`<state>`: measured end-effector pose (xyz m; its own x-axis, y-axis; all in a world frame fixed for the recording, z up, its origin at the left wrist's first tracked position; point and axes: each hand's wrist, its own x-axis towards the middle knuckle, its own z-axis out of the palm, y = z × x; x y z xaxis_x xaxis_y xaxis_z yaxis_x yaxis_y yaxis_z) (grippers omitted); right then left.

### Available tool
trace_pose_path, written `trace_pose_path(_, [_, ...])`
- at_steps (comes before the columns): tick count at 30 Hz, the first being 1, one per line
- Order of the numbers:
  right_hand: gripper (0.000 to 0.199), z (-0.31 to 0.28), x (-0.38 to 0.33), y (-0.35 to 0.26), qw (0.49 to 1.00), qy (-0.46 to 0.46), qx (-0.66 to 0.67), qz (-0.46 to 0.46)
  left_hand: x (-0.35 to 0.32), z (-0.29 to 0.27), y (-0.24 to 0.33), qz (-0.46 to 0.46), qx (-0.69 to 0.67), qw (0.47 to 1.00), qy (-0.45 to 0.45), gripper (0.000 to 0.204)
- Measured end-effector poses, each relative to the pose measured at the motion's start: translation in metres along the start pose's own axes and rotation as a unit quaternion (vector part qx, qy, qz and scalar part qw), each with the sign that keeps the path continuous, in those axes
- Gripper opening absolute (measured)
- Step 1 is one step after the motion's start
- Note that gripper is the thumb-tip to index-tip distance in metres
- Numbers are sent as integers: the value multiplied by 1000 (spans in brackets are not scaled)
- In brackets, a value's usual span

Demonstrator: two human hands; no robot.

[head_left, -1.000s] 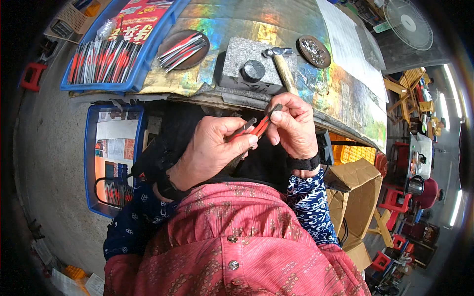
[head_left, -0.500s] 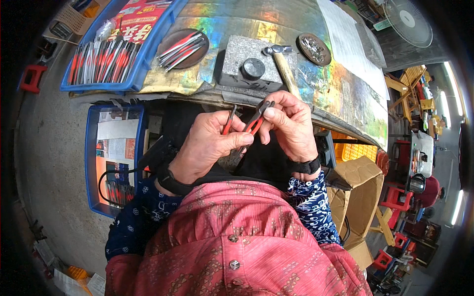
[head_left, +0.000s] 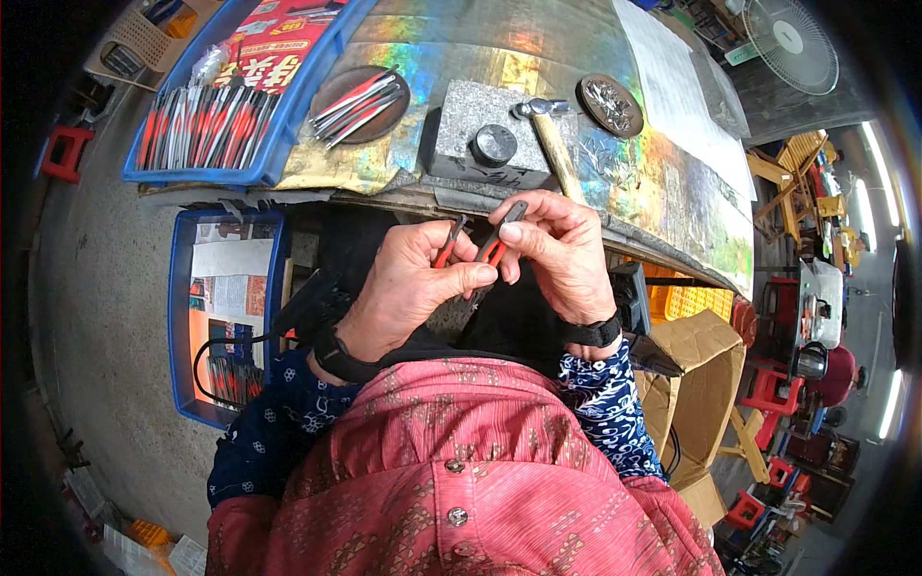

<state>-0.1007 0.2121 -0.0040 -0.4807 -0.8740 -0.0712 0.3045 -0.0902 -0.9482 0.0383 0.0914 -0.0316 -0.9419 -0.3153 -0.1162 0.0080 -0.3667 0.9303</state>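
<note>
In front of the table edge, both hands are raised close together. My left hand [head_left: 403,274] is closed, thumb against bent fingers, on a slim red-and-black metal tool [head_left: 491,252] whose lower end passes behind the thumb. A second slim red-and-black piece [head_left: 448,250] sticks up between the fingers of that same hand. My right hand [head_left: 569,254] pinches the dark upper end of the first tool between thumb and fingers. The exact kind of these pieces is too small to tell.
On the table, a grey stone block [head_left: 461,125] bears a round dark metal piece [head_left: 494,145] and a hammer [head_left: 552,144]. Dishes hold red-and-black pieces [head_left: 360,108] and small silvery parts [head_left: 607,104]. Blue trays [head_left: 206,178] stand at left, a cardboard box [head_left: 706,384] at right.
The dark end of the tool between my hands has turned, now showing a broader flat side. My right fingers have shifted slightly down along it; the left grip stays much the same.
</note>
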Motion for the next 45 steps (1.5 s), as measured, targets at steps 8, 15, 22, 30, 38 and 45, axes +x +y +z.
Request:
trace_pose_path(8, [13,-1,5,3,999,23,35,7,0,-8,16,-46,23,998,-41,17])
trace_pose_path(15, [13,-2,8,5,999,31,38,15,3,-12,18,-47,23,997,-51,18])
trace_pose_path(22, [14,1,11,6,999,36,11,3,12,-16,0,32,52,998,-36,11])
trace_pose_path(30, [10,11,15,0,998,63,-25,4,14,-18,5,33,72,996,32,11])
trace_pose_path(38, [11,12,20,-4,997,75,-12,-10,37,-61,33,125,281,936,170,13])
trace_pose_path(45, [10,14,24,-6,997,67,-21,-11,69,-98,43,275,532,753,274,21])
